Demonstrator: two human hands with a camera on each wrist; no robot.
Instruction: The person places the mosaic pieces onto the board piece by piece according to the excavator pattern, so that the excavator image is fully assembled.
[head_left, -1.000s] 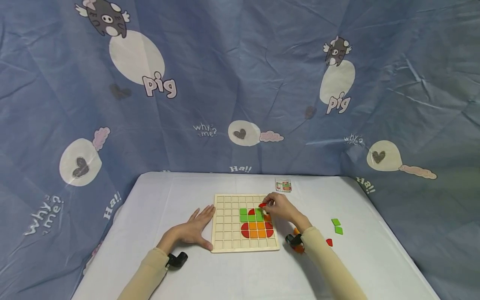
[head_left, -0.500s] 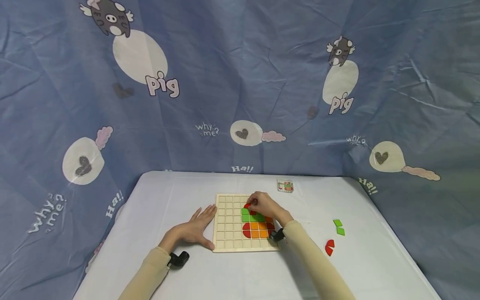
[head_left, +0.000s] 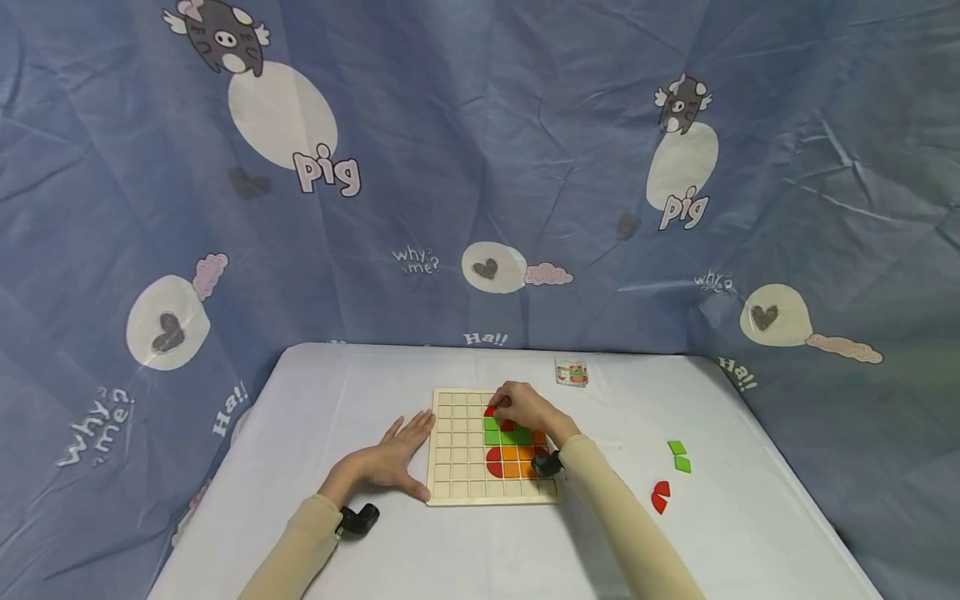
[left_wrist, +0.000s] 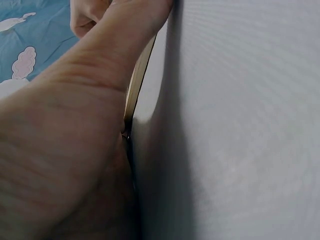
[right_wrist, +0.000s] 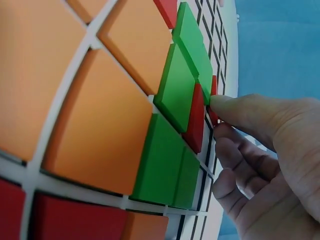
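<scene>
A wooden grid board (head_left: 453,446) lies on the white table in the head view. My left hand (head_left: 390,458) rests along its left edge, fingers spread and straight. Over the upper part of the board, my right hand (head_left: 525,407) pinches a small red tile (right_wrist: 214,117) between thumb and fingers, just beyond the green tiles (right_wrist: 175,87). Another red tile (right_wrist: 196,117) sits beside those green ones. Lower down the grid are orange tiles (right_wrist: 100,125) with red rounded tiles (head_left: 494,461) at the side. My right hand and wrist camera hide part of the pattern.
Two loose green tiles (head_left: 679,457) and two red wedge tiles (head_left: 660,497) lie on the table to the right. A small picture card (head_left: 572,373) stands behind the board's right corner. Blue printed cloth (head_left: 420,167) hangs around the back and sides.
My right hand has moved left across the board with the red tile, then barely shifted in the last half second. The loose red wedges came into fuller view. The left hand stays put.
</scene>
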